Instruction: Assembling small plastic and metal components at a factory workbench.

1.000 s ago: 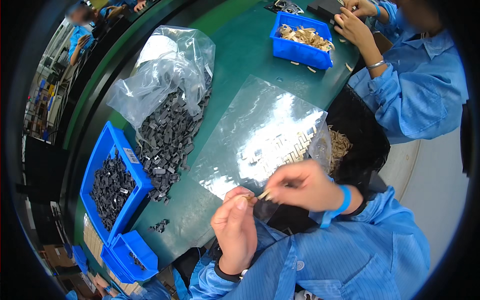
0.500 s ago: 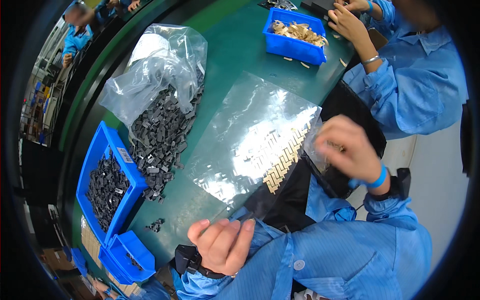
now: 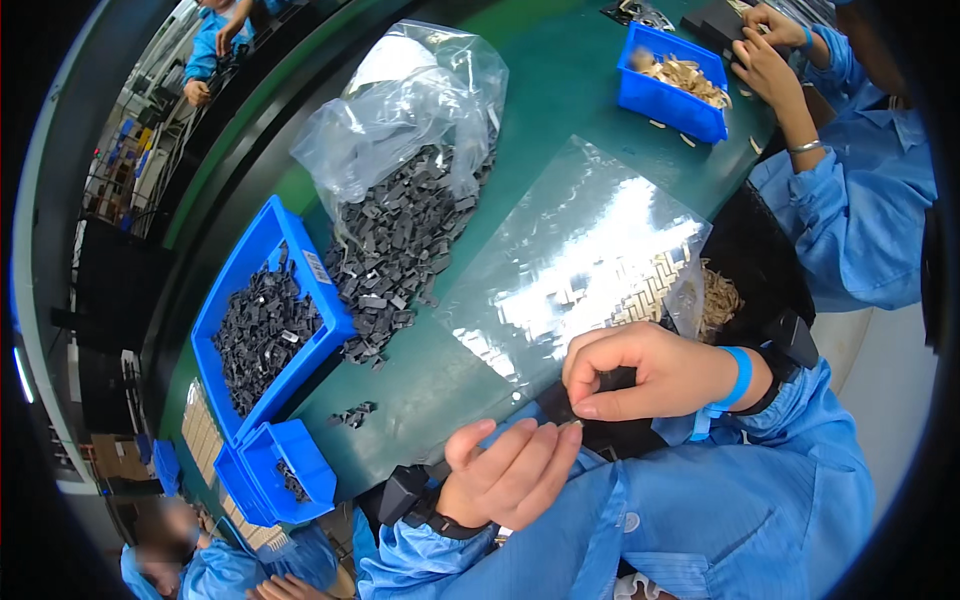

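Note:
My left hand (image 3: pixel 515 472) is low in the middle, its fingers curled together; what they hold, if anything, I cannot make out. Just above it on the right, my right hand (image 3: pixel 645 375) is pinched, thumb against forefinger. A tiny light-coloured bit shows where the fingertips of both hands nearly meet, too small to name. Beyond the hands lies a clear plastic bag (image 3: pixel 545 235), flat and glossy, with rows of small beige pieces (image 3: pixel 655 288) along its right part. Beside my right wrist, a heap of loose beige pieces (image 3: pixel 720 303) sits on something black.
Left of the flat bag, dark grey pieces (image 3: pixel 405 240) spill from another clear bag (image 3: pixel 400 110). A long blue bin (image 3: pixel 268 395) of dark pieces and a small blue bin (image 3: pixel 305 455) stand at the left. A co-worker's hands (image 3: pixel 770 65) are far right, near a blue bin (image 3: pixel 670 100).
My right hand has come from the beige heap down and left to my left hand, its fingers now pinched. The view has shifted, so the table things appear farther right.

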Action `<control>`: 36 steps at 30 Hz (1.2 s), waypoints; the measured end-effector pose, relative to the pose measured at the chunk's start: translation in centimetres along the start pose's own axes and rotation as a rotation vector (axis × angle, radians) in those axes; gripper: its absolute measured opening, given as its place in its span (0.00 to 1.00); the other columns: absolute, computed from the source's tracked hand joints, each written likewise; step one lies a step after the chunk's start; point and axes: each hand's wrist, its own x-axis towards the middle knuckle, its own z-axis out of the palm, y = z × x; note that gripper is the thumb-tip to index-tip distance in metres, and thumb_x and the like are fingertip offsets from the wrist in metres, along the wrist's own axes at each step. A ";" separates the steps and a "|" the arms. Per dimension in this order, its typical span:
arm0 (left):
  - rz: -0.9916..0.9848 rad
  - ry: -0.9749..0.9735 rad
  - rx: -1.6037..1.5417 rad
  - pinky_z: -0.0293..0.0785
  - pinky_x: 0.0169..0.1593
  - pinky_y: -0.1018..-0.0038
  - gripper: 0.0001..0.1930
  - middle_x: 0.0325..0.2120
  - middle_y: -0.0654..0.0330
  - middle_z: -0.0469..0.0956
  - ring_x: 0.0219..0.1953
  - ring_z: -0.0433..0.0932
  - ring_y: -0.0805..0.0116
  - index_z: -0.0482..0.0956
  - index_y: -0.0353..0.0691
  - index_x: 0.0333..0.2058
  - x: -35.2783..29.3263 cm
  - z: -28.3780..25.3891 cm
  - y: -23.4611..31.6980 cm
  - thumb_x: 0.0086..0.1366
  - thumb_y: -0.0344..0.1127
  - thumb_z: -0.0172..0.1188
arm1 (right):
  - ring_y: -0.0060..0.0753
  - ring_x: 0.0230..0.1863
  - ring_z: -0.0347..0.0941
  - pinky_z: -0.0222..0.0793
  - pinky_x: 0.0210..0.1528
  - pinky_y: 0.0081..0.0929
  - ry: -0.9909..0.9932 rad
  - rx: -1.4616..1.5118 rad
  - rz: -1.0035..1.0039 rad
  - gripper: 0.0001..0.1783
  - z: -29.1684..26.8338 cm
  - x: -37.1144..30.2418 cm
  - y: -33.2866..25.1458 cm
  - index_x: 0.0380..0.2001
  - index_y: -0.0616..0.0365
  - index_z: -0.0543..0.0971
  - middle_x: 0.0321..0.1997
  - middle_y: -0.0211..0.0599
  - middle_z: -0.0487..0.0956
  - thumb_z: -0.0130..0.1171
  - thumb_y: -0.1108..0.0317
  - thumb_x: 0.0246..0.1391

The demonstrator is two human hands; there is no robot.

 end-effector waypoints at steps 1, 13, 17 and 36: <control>-0.001 -0.001 0.004 0.60 0.47 0.62 0.16 0.32 0.64 0.70 0.33 0.70 0.69 0.77 0.47 0.35 -0.1 0.2 -0.2 0.45 0.33 0.65 | 0.21 0.30 0.65 0.62 0.34 0.19 0.019 -0.036 -0.017 0.06 0.0 0.1 0.1 0.26 0.62 0.73 0.28 0.31 0.70 0.55 0.70 0.49; -0.684 -0.002 0.351 0.66 0.33 0.72 0.15 0.30 0.54 0.70 0.31 0.70 0.60 0.76 0.31 0.35 -2.6 1.9 -9.7 0.45 0.25 0.65 | 0.24 0.29 0.66 0.63 0.33 0.20 0.494 -0.304 -0.163 0.04 -0.6 1.0 1.2 0.25 0.64 0.72 0.28 0.34 0.70 0.54 0.74 0.49; -0.756 -0.014 0.283 0.66 0.32 0.72 0.11 0.28 0.55 0.70 0.30 0.69 0.61 0.77 0.31 0.32 -3.2 2.8 -10.6 0.47 0.25 0.63 | 0.23 0.29 0.66 0.63 0.33 0.20 0.477 -0.284 -0.165 0.04 -0.7 0.9 1.4 0.25 0.64 0.72 0.28 0.34 0.70 0.54 0.75 0.49; -1.086 0.393 -1.423 0.78 0.33 0.70 0.12 0.31 0.50 0.75 0.29 0.77 0.62 0.75 0.32 0.39 1.5 3.1 0.2 0.55 0.24 0.58 | 0.22 0.38 0.67 0.66 0.40 0.18 0.497 0.599 -0.268 0.03 3.5 1.7 2.7 0.31 0.67 0.73 0.42 0.39 0.67 0.53 0.80 0.50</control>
